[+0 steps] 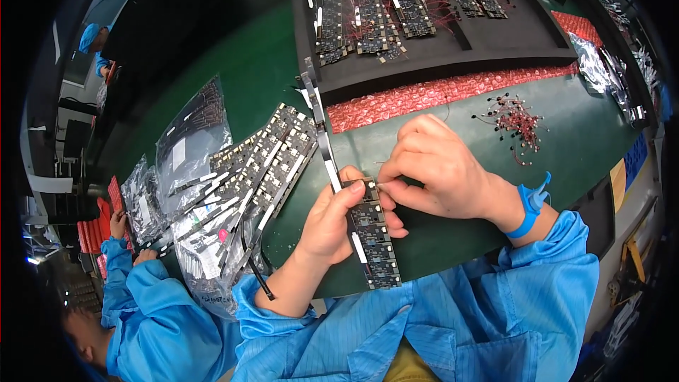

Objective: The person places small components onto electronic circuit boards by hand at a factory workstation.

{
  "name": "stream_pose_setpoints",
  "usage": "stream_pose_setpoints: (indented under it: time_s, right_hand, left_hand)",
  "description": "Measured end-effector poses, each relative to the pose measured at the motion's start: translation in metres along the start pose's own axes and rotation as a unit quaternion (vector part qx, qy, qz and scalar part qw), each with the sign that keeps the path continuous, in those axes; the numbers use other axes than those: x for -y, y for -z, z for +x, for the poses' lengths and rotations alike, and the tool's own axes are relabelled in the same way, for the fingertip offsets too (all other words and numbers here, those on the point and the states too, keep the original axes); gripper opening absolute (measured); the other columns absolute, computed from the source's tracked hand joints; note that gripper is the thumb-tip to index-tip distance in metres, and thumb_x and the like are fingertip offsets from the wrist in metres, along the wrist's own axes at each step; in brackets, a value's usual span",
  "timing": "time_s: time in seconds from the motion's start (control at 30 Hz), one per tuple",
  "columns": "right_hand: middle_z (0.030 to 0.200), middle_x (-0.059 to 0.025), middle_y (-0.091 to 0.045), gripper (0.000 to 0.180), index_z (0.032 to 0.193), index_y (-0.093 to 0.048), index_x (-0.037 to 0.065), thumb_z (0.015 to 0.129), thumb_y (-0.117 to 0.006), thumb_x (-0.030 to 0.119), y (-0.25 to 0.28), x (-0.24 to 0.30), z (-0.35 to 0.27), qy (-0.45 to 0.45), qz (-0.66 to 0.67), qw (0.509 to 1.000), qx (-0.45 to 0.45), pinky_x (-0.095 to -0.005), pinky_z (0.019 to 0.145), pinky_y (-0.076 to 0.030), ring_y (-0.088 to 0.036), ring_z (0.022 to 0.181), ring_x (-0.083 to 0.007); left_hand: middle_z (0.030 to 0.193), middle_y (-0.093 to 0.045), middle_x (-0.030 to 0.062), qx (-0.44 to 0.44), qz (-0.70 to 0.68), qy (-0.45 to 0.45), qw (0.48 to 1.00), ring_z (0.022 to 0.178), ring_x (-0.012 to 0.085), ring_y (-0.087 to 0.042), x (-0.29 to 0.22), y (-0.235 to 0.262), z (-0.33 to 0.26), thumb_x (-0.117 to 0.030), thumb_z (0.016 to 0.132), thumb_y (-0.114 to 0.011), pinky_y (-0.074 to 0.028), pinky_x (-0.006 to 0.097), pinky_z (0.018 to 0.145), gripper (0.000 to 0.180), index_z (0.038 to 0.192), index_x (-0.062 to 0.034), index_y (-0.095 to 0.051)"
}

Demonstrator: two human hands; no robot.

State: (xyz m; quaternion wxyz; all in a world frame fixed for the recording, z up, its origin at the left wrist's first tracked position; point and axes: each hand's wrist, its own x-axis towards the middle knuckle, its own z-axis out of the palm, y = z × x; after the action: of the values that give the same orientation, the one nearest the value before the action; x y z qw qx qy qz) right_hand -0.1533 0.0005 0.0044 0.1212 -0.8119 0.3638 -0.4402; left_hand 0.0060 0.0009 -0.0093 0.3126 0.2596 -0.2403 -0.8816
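Gripping the board [375, 240] between thumb and fingers, the left hand [329, 223] holds it over the near edge of the green table [594, 148]. At its upper end, the right hand [442, 170] has fingertips drawn together, but I cannot tell whether they grasp something. Around are other boards [283, 145] at left, red-black wires [520, 127] at right, and farther, a black tray [523, 35].

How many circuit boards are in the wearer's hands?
1 visible: the circuit board in the left hand, its upper end by the right hand. Another stacked underneath could be hidden.
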Motion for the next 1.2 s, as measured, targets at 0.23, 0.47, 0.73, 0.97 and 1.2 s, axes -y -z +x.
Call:
stream_pose_setpoints:
  time_s: [0.23, 0.47, 0.73, 0.97, 1.2]
  right_hand:
    - [0.054, -0.0028, -0.048, 0.009, 0.061, -0.051, 0.004, 0.054, -0.056, 0.003, -0.001, -0.002, -0.001, -0.059, 0.104, 0.992, 0.030, -0.0247, 0.047, -0.037, -0.046, 0.052, -0.0164]
    - [0.054, -0.0042, -0.051, 0.005, 0.060, -0.052, 0.003, 0.056, -0.055, 0.004, 0.001, 0.000, 0.000, -0.129, 0.188, 0.971, 0.068, -0.0237, 0.045, -0.038, -0.050, 0.051, -0.0156]
    - [0.054, -0.0041, -0.051, 0.004, 0.061, -0.052, 0.003, 0.059, -0.054, 0.006, 0.001, 0.000, 0.002, -0.174, 0.204, 0.958, 0.102, -0.0213, 0.043, -0.037, -0.049, 0.049, -0.0131]
    - [0.059, -0.0051, -0.052, 0.010, 0.067, -0.052, 0.002, 0.059, -0.055, 0.008, 0.006, -0.004, 0.004, -0.171, 0.189, 0.959, 0.121, -0.0208, 0.048, -0.038, -0.051, 0.055, -0.0134]
    - [0.066, -0.0072, -0.052, 0.011, 0.070, -0.050, 0.003, 0.061, -0.055, 0.008, 0.016, -0.032, 0.001, -0.156, -0.006, 0.987, 0.032, -0.0262, 0.057, -0.038, -0.049, 0.064, -0.0195]
  left_hand:
    - [0.072, -0.047, 0.0126, -0.011, 0.029, 0.012, 0.999, 0.061, 0.0248, -0.053, -0.003, -0.003, -0.001, -0.012, 0.074, -0.041, -0.047, 0.037, 0.054, 0.011, 0.074, -0.0026, -0.034]
    - [0.066, -0.047, 0.0109, -0.006, 0.035, 0.019, 0.999, 0.055, 0.0208, -0.053, -0.003, 0.000, -0.002, -0.012, 0.073, -0.042, -0.048, 0.034, 0.047, 0.012, 0.072, -0.0019, -0.036]
    - [0.064, -0.046, 0.0095, -0.008, 0.030, 0.039, 0.999, 0.051, 0.0188, -0.052, -0.002, 0.000, -0.002, -0.013, 0.073, -0.041, -0.048, 0.032, 0.046, 0.012, 0.071, -0.0022, -0.035]
    - [0.063, -0.045, 0.0099, -0.039, 0.059, 0.029, 0.997, 0.049, 0.0208, -0.051, -0.001, -0.005, 0.001, -0.016, 0.070, -0.045, -0.047, 0.035, 0.043, 0.015, 0.070, -0.0044, -0.036]
    - [0.077, -0.044, 0.0102, -0.119, 0.031, -0.094, 0.988, 0.067, 0.0218, -0.050, -0.023, 0.009, -0.002, 0.002, 0.063, -0.042, -0.046, 0.039, 0.058, 0.021, 0.083, -0.0021, -0.036]
